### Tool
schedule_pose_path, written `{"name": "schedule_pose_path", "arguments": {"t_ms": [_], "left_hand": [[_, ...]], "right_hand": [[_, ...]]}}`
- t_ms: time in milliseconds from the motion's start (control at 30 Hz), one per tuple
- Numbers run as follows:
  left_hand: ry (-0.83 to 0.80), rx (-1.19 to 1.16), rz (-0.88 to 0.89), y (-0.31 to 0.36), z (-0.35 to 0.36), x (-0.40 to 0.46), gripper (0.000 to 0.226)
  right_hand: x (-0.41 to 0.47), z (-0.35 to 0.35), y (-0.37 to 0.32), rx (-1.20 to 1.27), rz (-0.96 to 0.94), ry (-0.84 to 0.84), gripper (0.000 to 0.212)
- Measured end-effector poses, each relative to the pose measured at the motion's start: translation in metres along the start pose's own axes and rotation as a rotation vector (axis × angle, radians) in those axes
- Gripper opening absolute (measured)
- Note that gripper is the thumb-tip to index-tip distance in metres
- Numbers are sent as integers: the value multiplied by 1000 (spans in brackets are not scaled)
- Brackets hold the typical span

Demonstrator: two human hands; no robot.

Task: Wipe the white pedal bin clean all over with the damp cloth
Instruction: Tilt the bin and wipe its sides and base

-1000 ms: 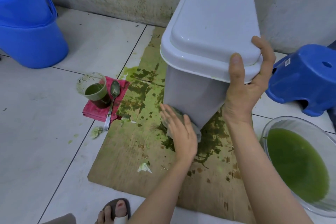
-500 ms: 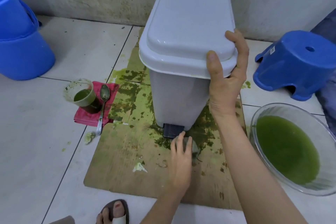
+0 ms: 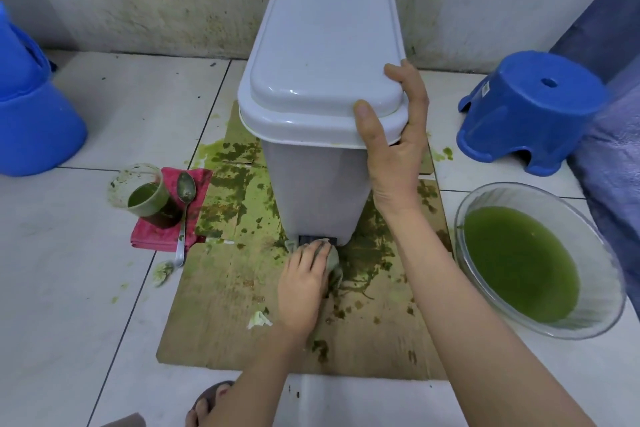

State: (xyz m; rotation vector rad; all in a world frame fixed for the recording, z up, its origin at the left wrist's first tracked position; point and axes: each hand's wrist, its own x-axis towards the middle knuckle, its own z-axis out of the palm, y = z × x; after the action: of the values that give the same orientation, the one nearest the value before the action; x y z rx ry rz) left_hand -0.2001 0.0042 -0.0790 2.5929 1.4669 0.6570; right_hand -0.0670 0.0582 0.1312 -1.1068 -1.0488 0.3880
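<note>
**Cloth down at the pedal, other hand on the lid**

So the white plastic pedal bin with its closed lid (image 3: pixel 322 87) stands upright on a flat sheet of brown cardboard (image 3: pixel 221 315) that's splattered with green gunk, close to the grubby wall. The right hand (image 3: pixel 394 156) grips the near right corner of the lid: thumb lying on top of the rim, the other fingers (image 3: pixel 403 80) wrapped around the side edge, so closed on the bin.

The left hand (image 3: pixel 303 288) is low at the foot of the bin, palm down on the damp grey-green cloth (image 3: pixel 334 265). The cloth sits bunched under the fingers and pokes out on the right side of them, pressed against the small dark pedal (image 3: pixel 311 239) at the bottom front. Fingers are curled over the cloth, holding it down.

Around it on the white tiled floor (image 3: pixel 69 288): a clear plastic cup of green liquid (image 3: pixel 147 196) and a metal spoon (image 3: pixel 183 215) on a pink rag (image 3: pixel 166 236) to the left, a glass bowl of green liquid (image 3: pixel 540 260) to the right, a blue plastic stool (image 3: pixel 530 107) behind that, and blue buckets (image 3: pixel 31 114) far left.
</note>
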Motion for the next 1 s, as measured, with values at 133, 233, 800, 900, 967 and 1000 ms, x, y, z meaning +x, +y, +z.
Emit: {"name": "schedule_pose_path", "arguments": {"t_ms": [133, 233, 800, 900, 967, 1000], "left_hand": [[85, -211, -343, 10, -57, 27, 29], [142, -595, -439, 17, -104, 44, 27], [-415, -1297, -434, 15, -204, 62, 74], [-348, -1264, -480, 10, -201, 58, 82], [-328, -1100, -472, 4, -197, 56, 81], [-341, -971, -432, 1, -194, 55, 78]], "right_hand": [[-8, -9, -18, -31, 134, -74, 47], [-43, -23, -24, 8, 359, -132, 76], [-97, -50, -26, 257, 907, -375, 33], [-97, -50, -22, 272, 916, -328, 16], [-99, -49, -20, 303, 908, -311, 5], [-99, -49, -18, 303, 899, -301, 3]]}}
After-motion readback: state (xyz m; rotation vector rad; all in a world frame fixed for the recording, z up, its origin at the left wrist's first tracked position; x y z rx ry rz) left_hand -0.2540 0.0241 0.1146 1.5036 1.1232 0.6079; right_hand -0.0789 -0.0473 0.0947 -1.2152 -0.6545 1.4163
